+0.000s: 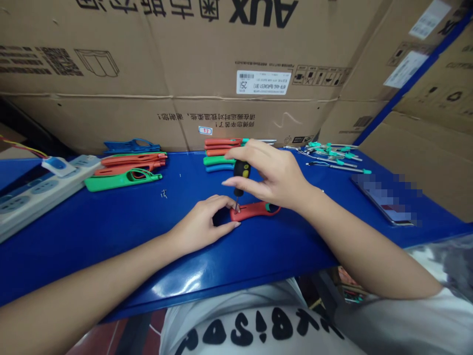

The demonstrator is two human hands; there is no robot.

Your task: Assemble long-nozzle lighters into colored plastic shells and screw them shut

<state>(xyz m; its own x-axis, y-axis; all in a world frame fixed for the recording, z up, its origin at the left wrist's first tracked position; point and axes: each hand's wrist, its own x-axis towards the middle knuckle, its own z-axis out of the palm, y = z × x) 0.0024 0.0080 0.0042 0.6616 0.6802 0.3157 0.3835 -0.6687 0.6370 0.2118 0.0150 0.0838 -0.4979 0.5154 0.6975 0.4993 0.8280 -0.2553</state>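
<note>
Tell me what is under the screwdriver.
Beneath the screwdriver is the red casing, lying on the blue table. Exactly what it meets there is too small to make out, and the casing covers the table below.

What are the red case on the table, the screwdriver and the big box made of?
The red case looks like smooth, hard plastic: its red is even and its shape rounded. The screwdriver seems plastic or maybe rubber where it's black with yellow marks; its thin, straight shaft is probably metal. The big box looks like dull brown cardboard, with creases and printing.
</note>
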